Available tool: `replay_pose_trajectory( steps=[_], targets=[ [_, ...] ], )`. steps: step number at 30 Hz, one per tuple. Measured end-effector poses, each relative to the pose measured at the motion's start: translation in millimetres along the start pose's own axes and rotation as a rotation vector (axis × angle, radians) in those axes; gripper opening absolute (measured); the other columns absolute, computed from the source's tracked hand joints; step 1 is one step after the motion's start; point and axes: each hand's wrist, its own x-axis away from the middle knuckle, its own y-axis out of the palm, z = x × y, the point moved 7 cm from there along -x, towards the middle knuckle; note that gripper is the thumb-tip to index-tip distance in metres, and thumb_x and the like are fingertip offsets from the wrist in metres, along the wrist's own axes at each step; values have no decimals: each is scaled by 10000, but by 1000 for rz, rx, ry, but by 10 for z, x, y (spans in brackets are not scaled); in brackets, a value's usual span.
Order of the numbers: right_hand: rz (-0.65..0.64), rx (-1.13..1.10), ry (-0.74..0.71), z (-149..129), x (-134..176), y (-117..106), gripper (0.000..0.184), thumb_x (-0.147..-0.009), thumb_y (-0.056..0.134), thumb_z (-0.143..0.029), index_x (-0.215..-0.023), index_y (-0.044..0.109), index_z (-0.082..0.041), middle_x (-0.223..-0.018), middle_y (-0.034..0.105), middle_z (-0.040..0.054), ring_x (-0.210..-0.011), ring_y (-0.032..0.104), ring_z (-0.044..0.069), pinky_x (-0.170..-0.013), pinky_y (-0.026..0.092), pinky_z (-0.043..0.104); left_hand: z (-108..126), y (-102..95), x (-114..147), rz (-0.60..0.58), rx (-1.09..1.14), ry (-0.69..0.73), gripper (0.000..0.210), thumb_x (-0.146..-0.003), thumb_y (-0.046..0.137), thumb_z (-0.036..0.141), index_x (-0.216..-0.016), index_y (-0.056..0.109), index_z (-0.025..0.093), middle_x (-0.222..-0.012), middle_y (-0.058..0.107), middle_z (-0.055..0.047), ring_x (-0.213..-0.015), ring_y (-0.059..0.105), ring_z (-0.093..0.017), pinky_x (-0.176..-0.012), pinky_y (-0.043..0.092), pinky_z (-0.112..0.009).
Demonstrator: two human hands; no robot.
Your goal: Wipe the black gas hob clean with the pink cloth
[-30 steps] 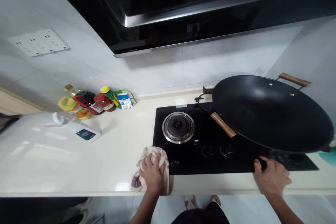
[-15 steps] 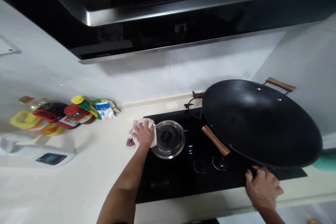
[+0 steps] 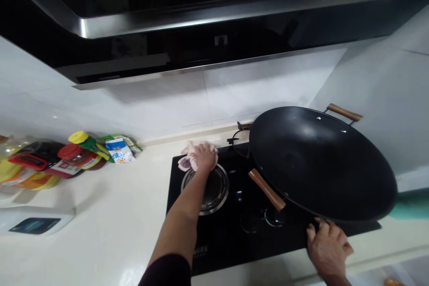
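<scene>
My left hand (image 3: 205, 156) presses a pale pink cloth (image 3: 191, 148) with a purplish patch onto the back of the black glass stove (image 3: 228, 241), at the far edge of the left burner (image 3: 214, 190). My forearm covers part of that burner's metal ring. On the right, a large black wok (image 3: 318, 161) with wooden handles (image 3: 267, 189) sits tilted over the other side of the stove. My right hand (image 3: 326, 243) rests at the stove's front edge, just below the wok's rim, fingers apart and holding nothing.
Several bottles, among them a red-capped jar (image 3: 78, 156), and seasoning packets (image 3: 120, 149) stand along the wall at left. A white jug (image 3: 40, 220) lies nearer on the counter (image 3: 110, 232). Overhead hangs a dark range hood (image 3: 201, 44). Something green (image 3: 410, 203) is beyond the wok.
My left hand has moved the cloth from the burner's left side to its far edge. My right hand stays at the front edge. The view has shifted slightly right.
</scene>
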Motion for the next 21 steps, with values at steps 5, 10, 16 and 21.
replay_pose_trajectory(
  steps=[5,10,16,21],
  targets=[
    [15,0,-4,-13,-21,-22,479,-1037,306,-466,-1197,633,-154,-1261,633,262,-1263,524,463,-990,456,671,793,212,336,-41,30,169,645,-1030,421,426,-1624,487,184,-1727,411,-224,-1623,226,-484,-1265,177,-793],
    [31,7,-12,-49,-25,-67,463,-1054,318,-448,-1212,632,-147,-1308,620,247,-1288,508,438,-1002,442,625,1024,315,831,-59,22,328,635,-1043,400,442,-1635,468,223,-1742,391,-201,-1624,236,-456,-1279,153,-775],
    [29,0,-1,-71,-38,-107,428,-1063,354,-418,-1225,637,-141,-1307,614,236,-1308,505,418,-1019,419,596,1072,399,1391,-69,6,506,620,-1043,428,480,-1601,510,223,-1681,475,-185,-1592,292,-437,-1285,171,-738],
    [8,-25,25,-38,-47,-98,410,-1049,397,-409,-1241,648,-147,-1314,602,232,-1310,492,421,-1035,407,604,1025,435,1907,-61,11,617,591,-1026,496,492,-1567,552,259,-1637,513,-169,-1574,315,-429,-1257,249,-727]
  ],
)
